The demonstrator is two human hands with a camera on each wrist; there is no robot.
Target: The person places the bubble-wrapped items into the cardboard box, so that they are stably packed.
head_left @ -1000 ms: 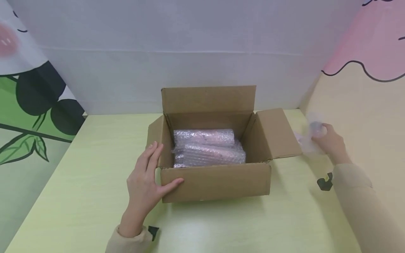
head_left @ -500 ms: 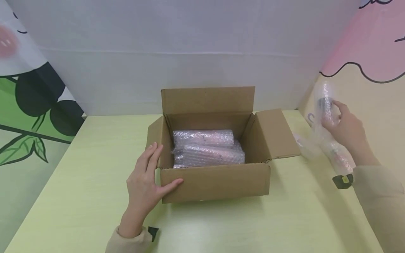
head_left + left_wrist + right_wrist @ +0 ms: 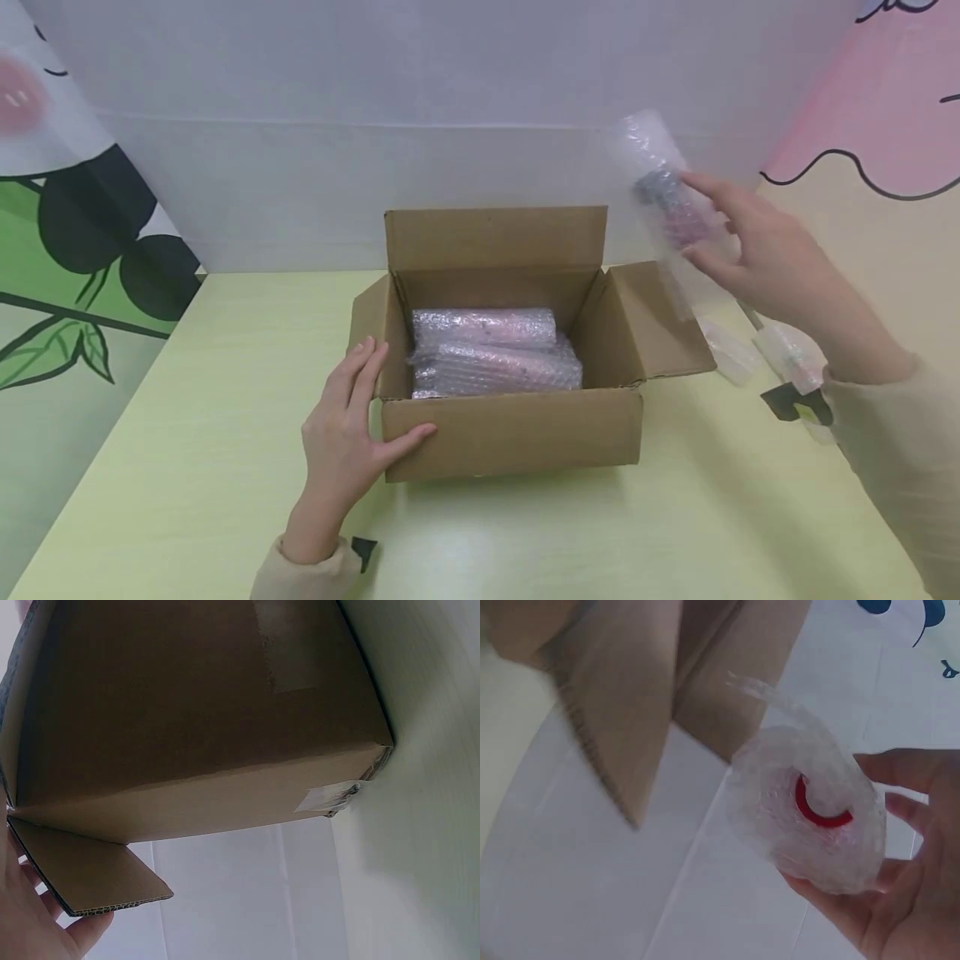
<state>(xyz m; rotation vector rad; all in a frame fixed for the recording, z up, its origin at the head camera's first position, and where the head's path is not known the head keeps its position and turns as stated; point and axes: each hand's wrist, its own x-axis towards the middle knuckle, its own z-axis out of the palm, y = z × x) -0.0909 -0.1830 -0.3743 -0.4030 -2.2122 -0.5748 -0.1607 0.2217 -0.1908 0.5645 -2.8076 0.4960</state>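
My right hand [image 3: 787,258], raised behind and right of the cardboard box [image 3: 510,437], grips a bubble-wrapped cylinder [image 3: 656,179] between thumb and fingers. The cylinder tilts and is blurred; dark and pink parts show through its wrap. In the right wrist view a red curved piece [image 3: 821,814] shows through the cylinder's end. My left hand [image 3: 341,437] holds the box's near left corner, fingers over the left flap [image 3: 367,317] and thumb on the front wall. Inside the open box lie several bubble-wrapped rolls [image 3: 510,371], pinkish under the plastic.
More bubble-wrapped items [image 3: 795,358] lie on the table right of the box, partly hidden by my right arm. The box's right flap [image 3: 663,321] sticks outward and its back flap [image 3: 495,237] stands up. Behind the table hangs a pale cloth [image 3: 300,183].
My right hand has picked up the wrapped cylinder at the right side and carried it up and left, toward the box's back right corner. The left hand and the box have stayed put.
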